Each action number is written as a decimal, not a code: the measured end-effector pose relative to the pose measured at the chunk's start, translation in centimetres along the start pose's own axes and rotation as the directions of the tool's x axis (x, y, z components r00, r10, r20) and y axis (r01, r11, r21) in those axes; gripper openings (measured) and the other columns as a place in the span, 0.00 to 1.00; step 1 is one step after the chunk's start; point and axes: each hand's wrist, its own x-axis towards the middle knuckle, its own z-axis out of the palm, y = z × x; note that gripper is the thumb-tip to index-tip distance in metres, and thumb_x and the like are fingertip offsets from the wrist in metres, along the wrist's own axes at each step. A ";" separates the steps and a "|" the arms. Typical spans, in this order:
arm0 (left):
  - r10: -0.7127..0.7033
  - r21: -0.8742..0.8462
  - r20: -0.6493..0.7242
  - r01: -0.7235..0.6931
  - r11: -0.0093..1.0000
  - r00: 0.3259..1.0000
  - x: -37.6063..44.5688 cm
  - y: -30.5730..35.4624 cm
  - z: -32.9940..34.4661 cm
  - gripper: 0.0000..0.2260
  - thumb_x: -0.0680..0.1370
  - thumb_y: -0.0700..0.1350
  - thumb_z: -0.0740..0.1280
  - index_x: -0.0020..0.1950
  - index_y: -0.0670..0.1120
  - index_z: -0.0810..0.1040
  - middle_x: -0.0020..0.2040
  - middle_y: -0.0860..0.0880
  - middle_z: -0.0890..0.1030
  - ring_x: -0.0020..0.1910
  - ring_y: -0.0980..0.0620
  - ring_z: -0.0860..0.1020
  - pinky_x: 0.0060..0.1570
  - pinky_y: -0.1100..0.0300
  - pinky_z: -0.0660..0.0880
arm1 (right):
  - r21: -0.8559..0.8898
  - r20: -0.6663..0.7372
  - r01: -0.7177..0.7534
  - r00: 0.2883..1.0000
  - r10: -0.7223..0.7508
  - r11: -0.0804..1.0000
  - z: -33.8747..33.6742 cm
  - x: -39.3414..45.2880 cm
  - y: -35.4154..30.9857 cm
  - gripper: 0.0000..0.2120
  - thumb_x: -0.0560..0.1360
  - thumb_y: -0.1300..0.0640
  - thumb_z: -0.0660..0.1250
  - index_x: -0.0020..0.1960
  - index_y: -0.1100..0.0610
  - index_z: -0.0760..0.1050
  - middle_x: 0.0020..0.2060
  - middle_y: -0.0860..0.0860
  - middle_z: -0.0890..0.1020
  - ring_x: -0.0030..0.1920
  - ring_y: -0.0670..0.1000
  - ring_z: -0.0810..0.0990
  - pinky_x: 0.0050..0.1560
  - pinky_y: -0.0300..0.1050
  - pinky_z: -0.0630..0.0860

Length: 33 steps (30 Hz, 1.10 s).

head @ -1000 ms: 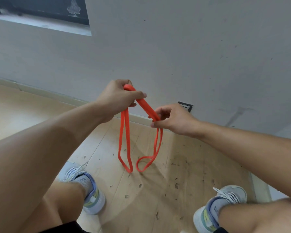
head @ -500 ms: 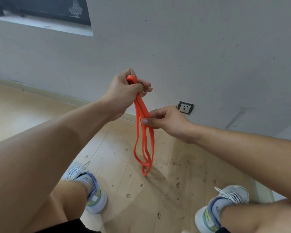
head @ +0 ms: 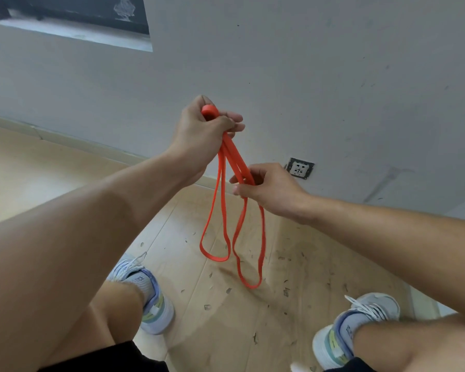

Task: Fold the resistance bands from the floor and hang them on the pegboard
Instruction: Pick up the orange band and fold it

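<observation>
Now the orange resistance band [head: 220, 200] hangs doubled in mid-air above the wooden floor [head: 65, 167], two loops dangling. Its top bend is clenched in the left hand [head: 199, 135], while the right hand [head: 266, 189] pinches two strands lower down. Far right, a wall socket [head: 299, 168] sits on the grey wall [head: 306, 76].

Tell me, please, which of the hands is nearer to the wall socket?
The right hand. It pinches the orange band just left of and slightly below the wall socket, while the left hand grips the band's top fold higher up and farther to the left.
</observation>
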 end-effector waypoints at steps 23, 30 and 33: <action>-0.121 0.279 0.151 0.075 0.957 0.981 -0.5 1.3 -1.0 0.14 0.79 0.53 0.69 0.48 0.42 0.80 0.48 0.48 0.86 0.51 0.52 0.84 0.58 0.52 0.77 | 0.098 -0.181 0.124 0.978 -0.105 0.988 -0.1 0.5 0.6 0.07 0.76 0.51 0.75 0.53 0.48 0.85 0.47 0.34 0.84 0.45 0.34 0.84 0.51 0.33 0.78; -0.201 0.048 0.137 0.197 0.979 0.970 -0.7 1.4 -0.8 0.13 0.80 0.51 0.68 0.43 0.43 0.80 0.41 0.47 0.84 0.53 0.44 0.85 0.65 0.42 0.76 | 0.078 -0.162 0.164 0.975 -0.150 0.983 0.2 0.4 -0.6 0.10 0.75 0.49 0.75 0.56 0.47 0.85 0.49 0.34 0.83 0.47 0.38 0.84 0.49 0.33 0.78; -0.174 -0.015 0.176 0.180 0.984 0.969 -1.0 1.6 -0.5 0.11 0.78 0.48 0.73 0.49 0.42 0.77 0.47 0.44 0.84 0.55 0.45 0.85 0.63 0.42 0.77 | 0.028 -0.115 0.142 0.984 -0.138 0.989 0.4 0.2 -1.0 0.09 0.74 0.45 0.75 0.52 0.46 0.82 0.39 0.42 0.83 0.38 0.44 0.81 0.43 0.35 0.76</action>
